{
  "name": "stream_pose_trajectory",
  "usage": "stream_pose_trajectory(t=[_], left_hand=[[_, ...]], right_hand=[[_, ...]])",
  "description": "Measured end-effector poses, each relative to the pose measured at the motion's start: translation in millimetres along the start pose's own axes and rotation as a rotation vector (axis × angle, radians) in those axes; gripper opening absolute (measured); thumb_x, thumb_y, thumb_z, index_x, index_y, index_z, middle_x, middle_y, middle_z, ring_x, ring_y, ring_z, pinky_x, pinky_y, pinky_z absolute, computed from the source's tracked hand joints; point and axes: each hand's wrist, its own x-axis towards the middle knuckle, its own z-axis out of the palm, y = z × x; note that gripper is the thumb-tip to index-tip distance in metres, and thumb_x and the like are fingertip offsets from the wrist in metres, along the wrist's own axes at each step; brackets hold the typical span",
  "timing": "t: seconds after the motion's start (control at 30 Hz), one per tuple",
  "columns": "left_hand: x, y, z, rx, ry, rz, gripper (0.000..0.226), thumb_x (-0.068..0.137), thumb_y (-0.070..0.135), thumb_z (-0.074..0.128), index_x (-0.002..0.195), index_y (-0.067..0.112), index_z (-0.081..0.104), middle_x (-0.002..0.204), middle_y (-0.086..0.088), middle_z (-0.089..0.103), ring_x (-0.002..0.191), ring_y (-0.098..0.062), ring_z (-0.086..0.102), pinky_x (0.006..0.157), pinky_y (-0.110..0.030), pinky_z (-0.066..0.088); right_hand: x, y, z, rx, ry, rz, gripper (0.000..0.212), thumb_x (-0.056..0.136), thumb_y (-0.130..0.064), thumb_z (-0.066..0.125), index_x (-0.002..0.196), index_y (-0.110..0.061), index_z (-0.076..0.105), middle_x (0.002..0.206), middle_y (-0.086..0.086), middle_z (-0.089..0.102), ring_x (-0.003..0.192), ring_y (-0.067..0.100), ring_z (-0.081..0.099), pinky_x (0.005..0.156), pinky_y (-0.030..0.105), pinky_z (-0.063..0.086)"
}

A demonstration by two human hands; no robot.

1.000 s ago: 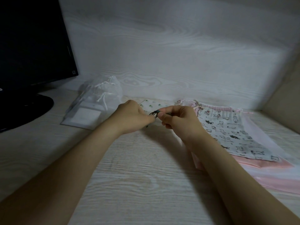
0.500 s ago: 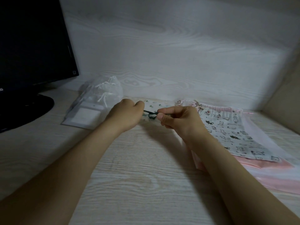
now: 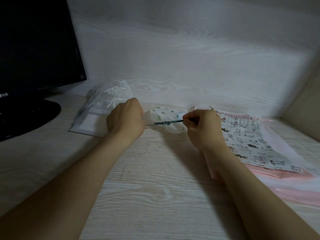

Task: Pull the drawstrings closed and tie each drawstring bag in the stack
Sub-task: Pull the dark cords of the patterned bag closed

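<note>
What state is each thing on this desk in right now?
Drawstring: pulled taut, knot midway.
Left hand: grips one end.
Right hand: pinches the other end.
Green-print bag: bunched, cinched.
Cat-print bag: flat on the pink stack.
Monitor: screen dark.

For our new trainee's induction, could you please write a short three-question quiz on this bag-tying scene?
1. True or false: the left hand and the right hand hold the dark drawstring of the small green-print bag taut between them.
2. Which bag tops the stack at the right? A) plain blue bag B) cat-print bag C) black mesh bag
3. Fill in: the pile of clear bags lies on the desk beside the base of the black ____.
Key: 1 true; 2 B; 3 monitor.
</note>
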Motion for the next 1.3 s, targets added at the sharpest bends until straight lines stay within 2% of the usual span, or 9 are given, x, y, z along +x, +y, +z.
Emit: stream_pose_trajectory(t=[0.07, 0.23, 0.3, 0.47, 0.57, 0.73, 0.9, 1.17, 1.3], left_hand=[[0, 0, 2, 0.017, 0.016, 0.007, 0.031, 0.088, -0.001, 0.058, 0.108, 0.022, 0.066, 0.111, -0.008, 0.067, 0.105, -0.036, 0.063, 0.08, -0.041, 0.052], [2, -3, 5, 0.08, 0.037, 0.041, 0.031, 0.085, -0.003, 0.059, 0.101, 0.022, 0.069, 0.106, -0.01, 0.068, 0.099, -0.036, 0.064, 0.076, -0.038, 0.047], [2, -4, 5, 0.111, 0.048, 0.051, 0.03, 0.085, -0.004, 0.06, 0.101, 0.021, 0.069, 0.105, -0.01, 0.068, 0.098, -0.036, 0.065, 0.075, -0.039, 0.047], [5, -8, 8, 0.164, 0.101, 0.123, 0.024, 0.09, -0.001, 0.058, 0.107, 0.015, 0.061, 0.098, -0.011, 0.067, 0.091, -0.036, 0.065, 0.068, -0.039, 0.045], [4, -14, 11, 0.092, 0.135, 0.229, 0.005, 0.097, 0.016, 0.056, 0.102, 0.013, 0.057, 0.085, -0.01, 0.067, 0.077, -0.035, 0.064, 0.062, -0.041, 0.051], [0, -12, 11, -0.181, 0.06, 0.401, 0.027, 0.095, 0.042, 0.045, 0.087, 0.021, 0.06, 0.088, 0.003, 0.062, 0.084, -0.024, 0.061, 0.078, -0.042, 0.052], [-8, -4, 10, -0.303, -0.064, 0.567, 0.045, 0.082, 0.07, 0.072, 0.096, 0.033, 0.052, 0.103, 0.016, 0.054, 0.097, -0.014, 0.059, 0.082, -0.034, 0.05], [-3, -8, 21, -0.343, -0.084, 0.646, 0.017, 0.093, 0.041, 0.076, 0.087, 0.026, 0.072, 0.104, 0.012, 0.061, 0.093, -0.014, 0.064, 0.087, -0.044, 0.056], [0, -12, 23, -0.322, -0.156, 0.629, 0.022, 0.097, 0.032, 0.073, 0.078, 0.024, 0.067, 0.1, 0.011, 0.062, 0.09, -0.009, 0.063, 0.088, -0.04, 0.055]], right_hand=[[-1, -2, 1, -0.08, -0.001, -0.053, 0.018, 0.094, -0.001, 0.069, 0.103, -0.01, 0.08, 0.096, 0.0, 0.077, 0.079, 0.007, 0.063, 0.069, 0.01, 0.044], [-1, -2, 3, -0.204, -0.006, -0.072, 0.016, 0.078, 0.016, 0.061, 0.091, 0.012, 0.07, 0.092, 0.03, 0.07, 0.088, 0.045, 0.066, 0.075, 0.055, 0.058], [-1, -3, 4, -0.236, -0.022, -0.054, 0.022, 0.073, 0.018, 0.059, 0.093, 0.015, 0.067, 0.094, 0.034, 0.067, 0.091, 0.049, 0.064, 0.073, 0.062, 0.056], [-1, -5, 4, -0.223, 0.0, -0.02, 0.023, 0.072, 0.017, 0.054, 0.09, 0.013, 0.067, 0.089, 0.031, 0.069, 0.086, 0.047, 0.064, 0.07, 0.056, 0.057], [-3, 2, 5, -0.155, -0.017, -0.032, 0.021, 0.087, 0.01, 0.052, 0.099, -0.006, 0.061, 0.087, 0.01, 0.069, 0.085, 0.03, 0.064, 0.07, 0.043, 0.052], [-11, 4, 6, -0.022, -0.054, -0.127, 0.018, 0.098, -0.003, 0.048, 0.111, -0.016, 0.049, 0.09, 0.002, 0.074, 0.089, 0.017, 0.072, 0.079, 0.044, 0.055], [-20, -9, 7, 0.061, -0.086, -0.184, 0.028, 0.092, -0.038, 0.042, 0.113, -0.02, 0.039, 0.085, -0.001, 0.073, 0.074, 0.023, 0.071, 0.068, 0.05, 0.056], [-19, -8, 9, 0.069, -0.076, -0.207, 0.023, 0.096, -0.017, 0.042, 0.119, -0.017, 0.041, 0.087, -0.001, 0.076, 0.076, 0.02, 0.072, 0.069, 0.05, 0.057], [-11, 2, 12, -0.064, -0.068, -0.192, 0.033, 0.09, 0.002, 0.044, 0.113, -0.016, 0.06, 0.086, -0.005, 0.076, 0.081, 0.018, 0.072, 0.074, 0.047, 0.059]])
